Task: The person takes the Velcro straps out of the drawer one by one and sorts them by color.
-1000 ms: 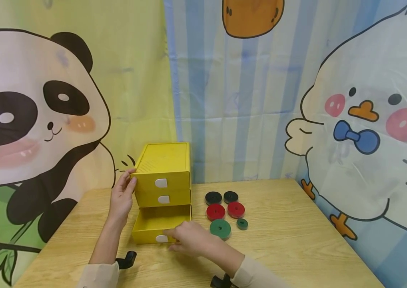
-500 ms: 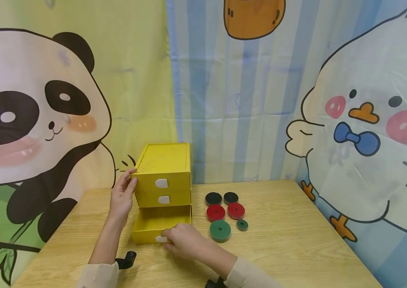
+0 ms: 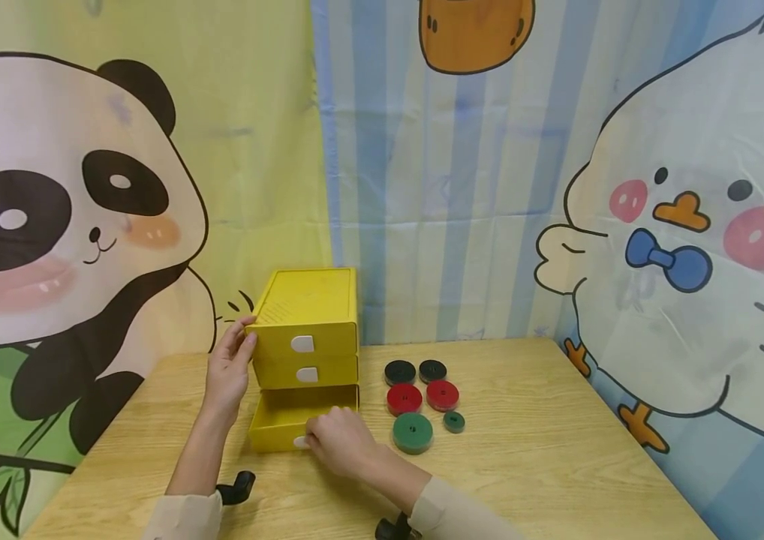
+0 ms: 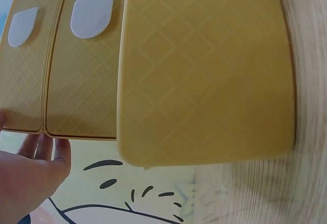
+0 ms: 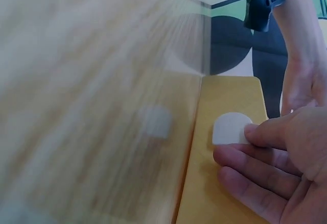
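Observation:
A yellow drawer unit (image 3: 308,296) stands on the table, its two upper drawers closed and its bottom drawer (image 3: 274,439) pulled out. Inside, the visible part of that drawer holds nothing. My left hand (image 3: 228,371) holds the unit's left front corner, thumb at the front and fingers along the side. At the bottom drawer's front is my right hand (image 3: 341,442). In the right wrist view its thumb overlaps the edge of the white handle (image 5: 231,128), with the fingertips just beside it against the yellow front.
Right of the unit lie two black discs (image 3: 400,372), two red discs (image 3: 404,399), a large green disc (image 3: 412,433) and a small green disc (image 3: 453,421). A curtain (image 3: 416,187) with cartoon animals hangs behind the wooden table (image 3: 530,450).
My right hand has shifted a little left at the handle, and the bottom drawer has slid slightly inward. The left hand and the discs have stayed put.

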A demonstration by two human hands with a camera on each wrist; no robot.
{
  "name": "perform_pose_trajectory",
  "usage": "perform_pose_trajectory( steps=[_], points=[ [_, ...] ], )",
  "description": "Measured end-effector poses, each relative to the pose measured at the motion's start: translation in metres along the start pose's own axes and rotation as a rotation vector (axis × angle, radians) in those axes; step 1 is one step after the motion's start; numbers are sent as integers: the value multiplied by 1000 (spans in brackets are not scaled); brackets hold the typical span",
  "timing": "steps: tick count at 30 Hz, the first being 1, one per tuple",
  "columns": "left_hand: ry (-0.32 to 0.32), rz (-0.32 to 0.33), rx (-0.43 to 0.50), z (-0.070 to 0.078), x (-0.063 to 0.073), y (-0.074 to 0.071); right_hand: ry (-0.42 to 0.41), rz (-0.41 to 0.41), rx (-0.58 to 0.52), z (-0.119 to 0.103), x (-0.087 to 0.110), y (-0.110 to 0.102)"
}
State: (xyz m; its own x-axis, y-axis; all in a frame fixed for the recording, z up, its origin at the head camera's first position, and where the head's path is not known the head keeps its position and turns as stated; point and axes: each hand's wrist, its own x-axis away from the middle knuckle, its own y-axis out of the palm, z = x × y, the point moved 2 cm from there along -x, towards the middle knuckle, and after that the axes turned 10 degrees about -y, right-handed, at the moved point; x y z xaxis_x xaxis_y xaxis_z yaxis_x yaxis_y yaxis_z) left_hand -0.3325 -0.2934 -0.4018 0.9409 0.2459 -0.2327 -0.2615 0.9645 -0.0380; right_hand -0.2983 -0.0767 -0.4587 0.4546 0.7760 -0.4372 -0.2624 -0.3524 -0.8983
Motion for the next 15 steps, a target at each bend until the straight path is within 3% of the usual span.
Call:
perform_pose_trajectory(
  steps=[15],
  points=[
    [-14,0,2,1,0,0,63,55,22,25,-22,10]
  ],
)
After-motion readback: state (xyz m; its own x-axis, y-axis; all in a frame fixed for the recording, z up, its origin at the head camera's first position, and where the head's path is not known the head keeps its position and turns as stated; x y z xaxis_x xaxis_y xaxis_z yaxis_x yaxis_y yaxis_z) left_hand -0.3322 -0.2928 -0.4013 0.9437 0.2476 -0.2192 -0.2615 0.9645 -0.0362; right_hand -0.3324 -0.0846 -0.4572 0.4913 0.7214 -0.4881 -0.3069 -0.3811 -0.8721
